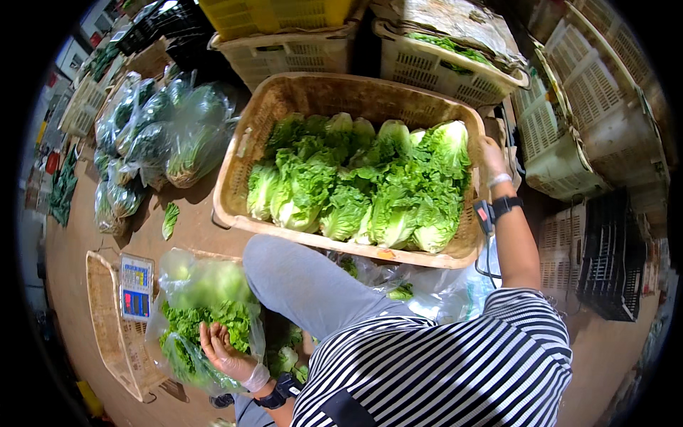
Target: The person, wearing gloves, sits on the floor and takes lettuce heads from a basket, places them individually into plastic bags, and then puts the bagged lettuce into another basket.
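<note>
A large tan plastic basket (341,84) full of green lettuce heads (388,188) stands before me, tipped a little toward me. My right hand (492,158) grips its right rim, the fingers partly hidden by the edge. Lower left, a clear plastic bag (167,285) with lettuce (235,320) inside rests by a scale. My left hand (226,352) lies against the front of this bag, palm turned up, fingers loosely bent and apart, with nothing seen in them.
A scale with a blue panel (136,288) sits over another tan crate (107,313). Bagged greens (153,132) are heaped at left, near a loose leaf (170,220). Stacked pale crates (448,67) stand behind; black crates (612,256) are at right. Plastic sheeting (441,288) lies below the basket.
</note>
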{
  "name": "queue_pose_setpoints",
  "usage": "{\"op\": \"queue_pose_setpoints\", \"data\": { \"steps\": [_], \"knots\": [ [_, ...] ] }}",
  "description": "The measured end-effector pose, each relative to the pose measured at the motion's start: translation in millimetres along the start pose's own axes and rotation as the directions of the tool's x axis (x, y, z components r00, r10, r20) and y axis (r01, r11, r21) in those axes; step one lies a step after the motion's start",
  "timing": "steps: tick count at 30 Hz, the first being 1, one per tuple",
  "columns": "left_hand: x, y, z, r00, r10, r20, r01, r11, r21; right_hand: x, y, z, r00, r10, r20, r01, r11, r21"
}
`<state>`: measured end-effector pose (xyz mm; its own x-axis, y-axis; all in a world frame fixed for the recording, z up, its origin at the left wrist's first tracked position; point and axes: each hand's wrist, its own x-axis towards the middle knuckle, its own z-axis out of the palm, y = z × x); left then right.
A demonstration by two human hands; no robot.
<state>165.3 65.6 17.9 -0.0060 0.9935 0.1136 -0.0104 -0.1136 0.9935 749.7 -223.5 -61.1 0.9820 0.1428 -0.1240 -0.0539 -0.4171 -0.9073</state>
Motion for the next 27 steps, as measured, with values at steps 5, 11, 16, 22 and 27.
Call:
{"op": "queue_pose_setpoints", "data": {
  "steps": [5, 11, 16, 22, 27],
  "knots": [
    [0.8, -1.9, 2.6, 0.996, -0.089, -0.019, 0.090, 0.996, 0.021, 43.9, -13.8, 52.1, 0.980, -0.183, -0.073, 0.104, 0.795, -0.597],
    [-1.5, -8.9, -11.5, 0.994, -0.105, -0.022, 0.106, 0.991, 0.077, 71.9, -42.3, 111.5, 0.893, 0.041, -0.448, -0.391, 0.565, -0.727],
    [-3.9, -8.6, -24.1, 0.988, -0.127, -0.089, 0.134, 0.987, 0.085, 92.3, -33.7, 105.6, 0.906, 0.159, -0.393, -0.420, 0.464, -0.780],
    [1.4, -18.4, -40.3, 0.986, -0.114, -0.123, 0.124, 0.989, 0.079, 66.7, -11.1, 61.6, 0.986, -0.075, -0.148, -0.014, 0.853, -0.522],
    [0.3, -7.0, -22.1, 0.982, -0.129, -0.135, 0.129, 0.992, -0.008, -51.1, -97.9, 48.8, 0.849, -0.510, -0.139, 0.505, 0.860, -0.075]
  ]
}}
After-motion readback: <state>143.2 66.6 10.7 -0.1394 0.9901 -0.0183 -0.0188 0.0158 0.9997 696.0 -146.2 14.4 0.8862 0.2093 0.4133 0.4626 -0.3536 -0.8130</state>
